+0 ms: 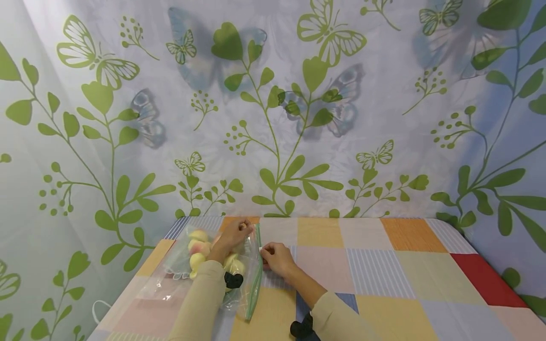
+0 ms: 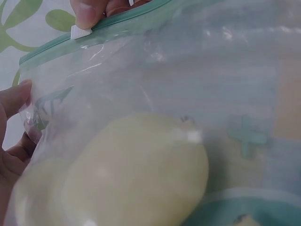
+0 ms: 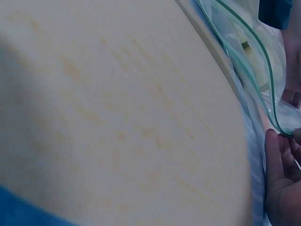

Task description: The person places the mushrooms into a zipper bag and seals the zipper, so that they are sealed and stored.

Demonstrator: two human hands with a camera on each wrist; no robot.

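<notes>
A clear zip bag (image 1: 159, 286) with a green zip edge (image 1: 254, 284) lies on the table, holding several pale yellow fruits (image 1: 197, 260), some blushed pink. My left hand (image 1: 236, 235) reaches over the bag and pinches its far corner; the left wrist view shows the thumb and fingers (image 2: 14, 101) on the plastic. On the zip edge, my right hand (image 1: 279, 258) pinches the white slider (image 2: 81, 32), the thumb pressing on it. Between the right hand and the near end, the two green zip strips (image 3: 270, 70) stand apart in the right wrist view.
A patchwork cloth (image 1: 375, 274) covers the table. Behind it hangs a curtain (image 1: 273, 142) printed with green leaves and butterflies. A white cable loop (image 1: 99, 308) shows by the table's left edge. The right sleeve (image 3: 127, 117) fills most of the right wrist view.
</notes>
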